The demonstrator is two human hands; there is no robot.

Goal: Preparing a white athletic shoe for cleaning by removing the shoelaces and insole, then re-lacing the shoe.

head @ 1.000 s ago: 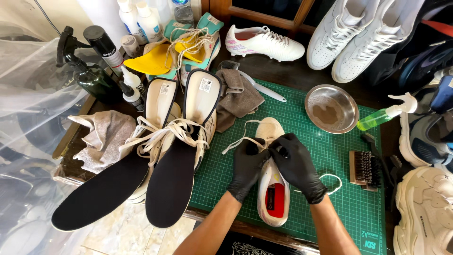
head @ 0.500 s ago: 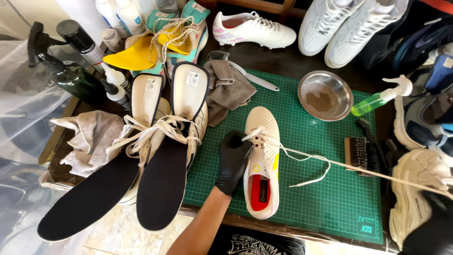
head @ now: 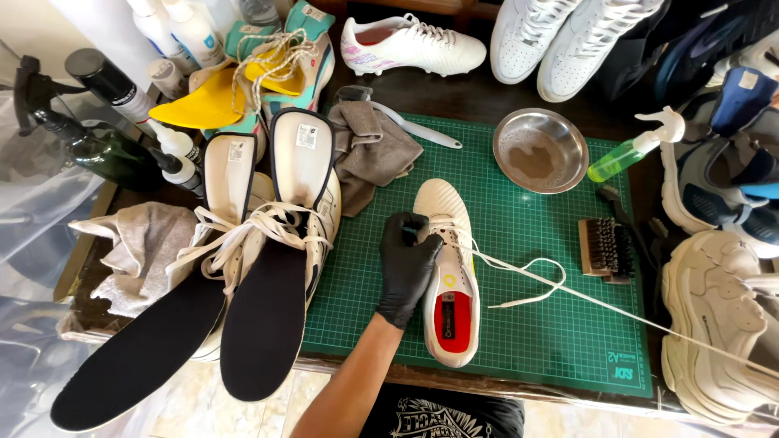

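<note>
A white low shoe (head: 449, 308) with a red insole patch lies toe-away on the green cutting mat (head: 535, 341). My left hand (head: 408, 264), in a black glove, grips the shoe at its lacing area from the left side. A white lace (head: 568, 292) runs from the eyelets in a taut line to the lower right edge of the view. A loose loop of it rests on the mat. My right hand is out of view.
Two black insoles (head: 268, 324) stick out of a white pair of shoes at the left. A steel bowl (head: 581, 146), green spray bottle (head: 629, 154) and brush (head: 604, 247) sit on the mat's right. A grey cloth (head: 369, 150) lies behind; white sneakers (head: 714, 324) crowd the right.
My right hand left the shoe and went out of view to the right, drawing the lace out long and taut. My left hand stayed on the shoe.
</note>
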